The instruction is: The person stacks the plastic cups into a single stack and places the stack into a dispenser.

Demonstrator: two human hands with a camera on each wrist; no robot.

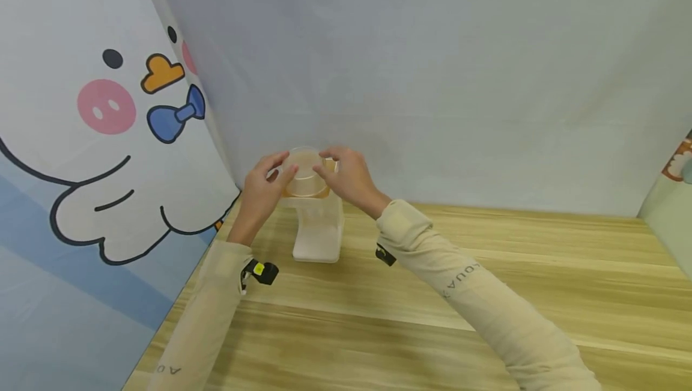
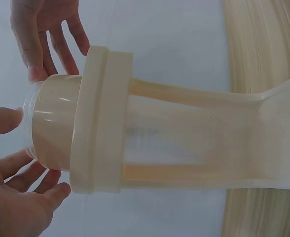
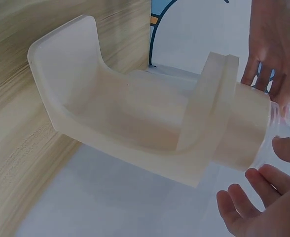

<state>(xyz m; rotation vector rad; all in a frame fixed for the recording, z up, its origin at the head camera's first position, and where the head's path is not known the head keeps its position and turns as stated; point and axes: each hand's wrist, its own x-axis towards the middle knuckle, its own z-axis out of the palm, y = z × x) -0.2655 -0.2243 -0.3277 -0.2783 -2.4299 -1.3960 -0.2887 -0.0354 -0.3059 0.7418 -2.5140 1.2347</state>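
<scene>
A cream plastic stand (image 1: 319, 244) rises from the table with a wide collar (image 2: 100, 121) and a short cream cylinder (image 2: 56, 121) at its top. At the cylinder's upper end is a clear, round plastic piece (image 1: 305, 169), its thin rim (image 3: 272, 123) showing past the cylinder in both wrist views. From the left, my left hand (image 1: 262, 190) holds the clear piece, thumb and fingers curved at its edge. On the opposite side my right hand (image 1: 350, 176) holds it likewise, its lower fingers spread beside the cylinder. Whether the clear piece is fixed to the cylinder I cannot tell.
The stand's flat foot (image 3: 68, 59) rests on a wood-grain table (image 1: 432, 331) near its back left corner. Close behind is a pale cloth wall (image 1: 432, 78). A printed cartoon sheet (image 1: 65, 157) stands along the left edge.
</scene>
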